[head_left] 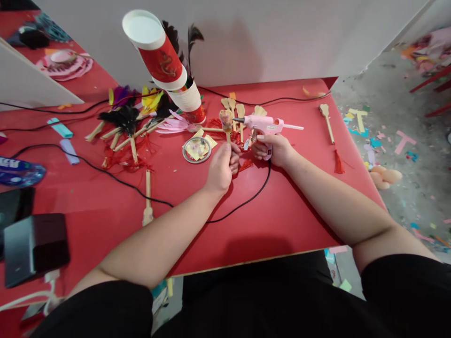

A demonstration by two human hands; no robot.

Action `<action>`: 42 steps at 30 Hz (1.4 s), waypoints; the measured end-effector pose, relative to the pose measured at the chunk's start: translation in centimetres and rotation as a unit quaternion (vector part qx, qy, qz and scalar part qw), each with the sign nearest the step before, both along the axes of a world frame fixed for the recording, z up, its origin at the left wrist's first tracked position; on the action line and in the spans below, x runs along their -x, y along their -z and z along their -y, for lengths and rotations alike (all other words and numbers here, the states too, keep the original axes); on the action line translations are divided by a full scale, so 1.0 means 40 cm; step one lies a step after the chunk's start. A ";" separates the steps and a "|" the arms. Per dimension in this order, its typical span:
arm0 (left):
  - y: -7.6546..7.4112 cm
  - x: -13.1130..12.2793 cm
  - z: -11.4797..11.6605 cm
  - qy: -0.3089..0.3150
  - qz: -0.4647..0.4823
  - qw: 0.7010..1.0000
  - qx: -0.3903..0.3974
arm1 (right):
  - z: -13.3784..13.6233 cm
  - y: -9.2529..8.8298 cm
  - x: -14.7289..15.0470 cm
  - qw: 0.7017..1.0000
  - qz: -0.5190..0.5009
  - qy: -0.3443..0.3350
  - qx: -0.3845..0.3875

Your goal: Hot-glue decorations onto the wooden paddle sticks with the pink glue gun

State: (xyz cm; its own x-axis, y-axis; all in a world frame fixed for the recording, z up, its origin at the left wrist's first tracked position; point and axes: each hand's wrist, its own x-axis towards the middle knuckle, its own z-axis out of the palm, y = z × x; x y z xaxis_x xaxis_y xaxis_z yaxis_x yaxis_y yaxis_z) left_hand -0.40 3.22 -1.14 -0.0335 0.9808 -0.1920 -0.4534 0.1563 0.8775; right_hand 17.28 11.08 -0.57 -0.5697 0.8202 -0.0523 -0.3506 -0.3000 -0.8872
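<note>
Where the glue gun [263, 124] points — left fingers [234, 160] hold a stick [226, 123].

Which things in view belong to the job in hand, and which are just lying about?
Belonging, it seems:
pink glue gun, in the right hand
spoon-shaped wooden stick, in the left hand
probably the tasselled stick at the table's right end

Apparently just lying about:
dark box-shaped device
blue plastic item
pink T-shaped paper on the floor

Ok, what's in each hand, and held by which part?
Left hand: a wooden stick, by its narrow shaft. Right hand: the pink glue gun, by its handle.
</note>
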 end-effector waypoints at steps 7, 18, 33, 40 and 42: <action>0.014 0.005 0.001 0.014 0.005 0.999 -0.042 | 0.005 0.020 0.003 0.999 0.040 0.017 -0.002; 0.002 -0.003 0.003 -0.013 -0.028 0.999 -0.022 | 0.015 0.012 0.013 0.998 0.027 0.020 -0.052; 0.012 -0.005 0.000 -0.052 -0.044 0.996 -0.054 | 0.031 0.026 0.024 0.981 0.132 0.132 -0.054; 0.009 0.002 -0.005 -0.066 -0.038 0.997 -0.034 | 0.019 0.037 0.035 0.966 0.159 0.173 -0.110; 0.010 0.003 -0.005 -0.068 -0.043 0.996 -0.033 | 0.017 0.039 0.035 0.961 0.175 0.177 -0.124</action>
State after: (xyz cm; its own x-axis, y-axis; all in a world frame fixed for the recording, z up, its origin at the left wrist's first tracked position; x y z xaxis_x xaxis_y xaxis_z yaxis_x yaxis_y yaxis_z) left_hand -0.53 3.42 -1.56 -0.1803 0.9765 -0.1185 -0.3895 0.0397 0.9202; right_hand 15.89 10.39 -2.12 -0.2354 0.9714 0.0317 -0.0593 0.0182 -0.9981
